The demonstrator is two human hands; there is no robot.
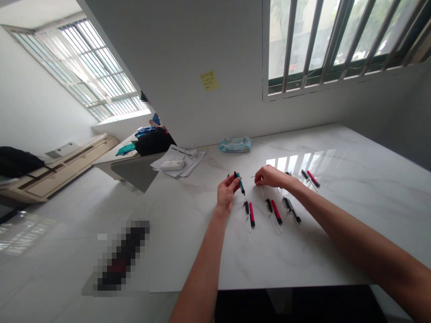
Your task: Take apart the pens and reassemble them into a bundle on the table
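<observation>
Teal pen (239, 183): where is it, and what's around it?

It's up off the desk (188, 251), held in the left hand (228, 192). Farther left, a black bag (153, 141) sits beyond some papers (178, 161), and a packet of wipes (235, 145) lies just to their right.

How is the left hand holding it?

Clenched around the barrel, with the fingertips close to the pen's upper end. That short, firm grip looks right for steady control, and it keeps the pen clear of the desk.

And the right hand (271, 176)?

Its fingers are curled shut and pinched together, apparently on a thin white stick (261, 190). I can't tell exactly how it's seated, so a tight pinch near the stick's end seems wise, since it's so slender.

What's on the desk beyond the hands?

Below them, a black pen (247, 207) lies beside a red pen (252, 214), then another black pen (269, 205) and red pen (276, 211), then a black pen (291, 209). At far right, a black pen (305, 175) and a red pen (313, 178) lie together.
</observation>
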